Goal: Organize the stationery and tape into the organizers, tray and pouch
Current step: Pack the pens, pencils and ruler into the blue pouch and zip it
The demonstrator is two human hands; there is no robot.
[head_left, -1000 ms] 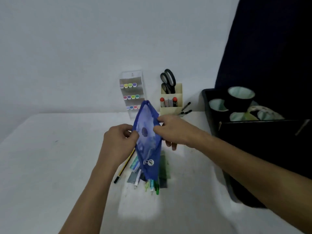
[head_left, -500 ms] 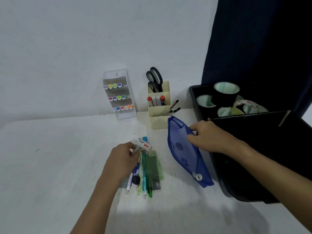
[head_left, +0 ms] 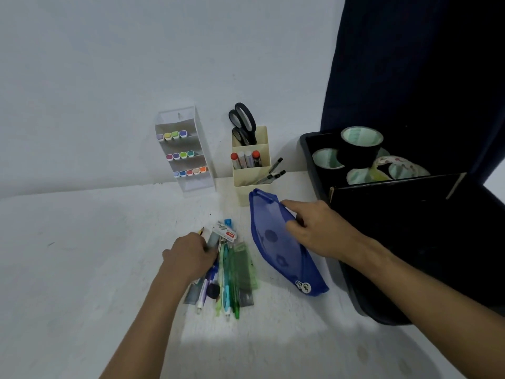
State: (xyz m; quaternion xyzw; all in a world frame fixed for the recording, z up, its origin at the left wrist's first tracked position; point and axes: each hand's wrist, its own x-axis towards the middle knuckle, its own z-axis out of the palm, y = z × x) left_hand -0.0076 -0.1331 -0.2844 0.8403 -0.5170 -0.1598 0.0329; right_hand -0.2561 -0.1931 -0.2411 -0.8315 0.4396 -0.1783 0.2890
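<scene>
The blue mesh pouch (head_left: 284,247) lies on the white table (head_left: 68,269) right of centre in the frame, slanting from upper left to lower right, its lower end beside the black tray (head_left: 308,149). The right hand (head_left: 322,231) rests on the pouch's upper edge, fingers curled over it and gripping it. Just left of the pouch sits a heap of loose stationery (head_left: 226,272): pens, a green ruler, a small white box and a yellow pencil tip showing at the top. The left hand (head_left: 191,255) lies on the heap's left side, fingers bent down onto the items; whether it pinches one of them I cannot tell. At upper centre, against the wall, a clear marker organizer (head_left: 185,151) holds three rows of coloured markers, and a cream pen holder (head_left: 251,162) to its right holds black scissors (head_left: 241,124) and markers. The tray at the right edge holds several tape rolls (head_left: 360,143)
</scene>
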